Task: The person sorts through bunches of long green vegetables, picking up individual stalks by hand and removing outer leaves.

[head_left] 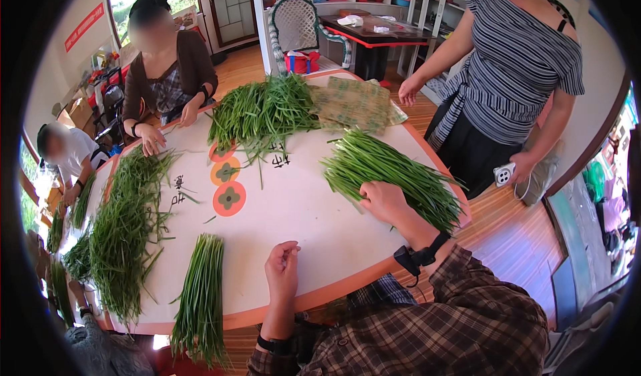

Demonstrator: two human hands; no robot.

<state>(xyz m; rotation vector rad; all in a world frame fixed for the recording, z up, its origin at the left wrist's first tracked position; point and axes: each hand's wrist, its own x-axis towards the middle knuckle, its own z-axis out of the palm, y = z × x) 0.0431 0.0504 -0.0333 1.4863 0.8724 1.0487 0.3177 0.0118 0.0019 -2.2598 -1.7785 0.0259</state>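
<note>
A big heap of garlic chives [394,176] lies on the right part of the table, pale cut ends toward the upper left and leaf tips toward the table's right edge. My right hand [385,201] rests at the near side of this heap, fingers curled down onto the stalks; its fingertips are partly hidden. My left hand [282,272] hovers over the table's near edge, fingers curled in and the thumb against them. Whatever it may hold is too small to make out. To its left, a neat bundle of chives [202,289] hangs partly over the edge.
The table [280,206] has a pale top with an orange border. More chives [264,109] are piled at the far side beside patterned sheets [354,102]; a loose heap [127,229] lies left. A person stands at right with a phone [505,174]; others work at left.
</note>
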